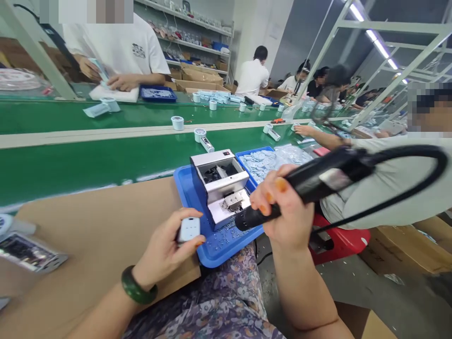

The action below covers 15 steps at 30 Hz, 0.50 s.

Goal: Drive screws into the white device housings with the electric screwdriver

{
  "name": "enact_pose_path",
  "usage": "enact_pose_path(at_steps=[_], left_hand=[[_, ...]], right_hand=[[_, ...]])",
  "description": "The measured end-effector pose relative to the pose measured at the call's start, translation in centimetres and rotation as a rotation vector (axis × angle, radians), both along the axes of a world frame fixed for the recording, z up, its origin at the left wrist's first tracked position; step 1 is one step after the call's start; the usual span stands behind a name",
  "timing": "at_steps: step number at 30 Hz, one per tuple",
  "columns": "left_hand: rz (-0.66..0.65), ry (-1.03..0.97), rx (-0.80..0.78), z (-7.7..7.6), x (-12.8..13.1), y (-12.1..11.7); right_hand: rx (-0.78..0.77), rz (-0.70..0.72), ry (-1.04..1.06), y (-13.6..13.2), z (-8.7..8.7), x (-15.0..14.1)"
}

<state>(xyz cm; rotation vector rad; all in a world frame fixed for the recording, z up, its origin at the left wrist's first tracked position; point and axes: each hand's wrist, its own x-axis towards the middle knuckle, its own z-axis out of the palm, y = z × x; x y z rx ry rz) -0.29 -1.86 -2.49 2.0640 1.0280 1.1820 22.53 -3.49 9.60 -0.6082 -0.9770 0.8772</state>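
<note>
A light, stiff white plastic casing (189, 230) is pinched by the left hand (163, 249) at lower centre, best held by its edges, while a black electric screwdriver (318, 184) is gripped in the closed right hand (286, 207).

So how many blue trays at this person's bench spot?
2: one blue tray under the silver bench machine, another blue tray behind it, holding pale blue parts. A third could be hidden behind the machine.

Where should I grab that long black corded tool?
Use the grip around its round middle, coming from the side, where the right hand wraps the long black plastic corded tool. Its tube shape fits a closed hand, and the thin black cord leaves the upper end, away from your fingers.
</note>
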Motion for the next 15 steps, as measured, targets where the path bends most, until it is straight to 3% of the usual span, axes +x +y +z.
enact_pose_path(at_steps=[5, 15], left_hand=[[-0.054, 0.097, 0.028, 0.6, 1.2, -0.5], [-0.115, 0.069, 0.03, 0.4, 0.9, -0.3]], right_hand=[[0.07, 0.126, 0.063, -1.7, 2.8, -2.0], [0.072, 0.101, -0.03, -1.5, 2.3, -4.1]])
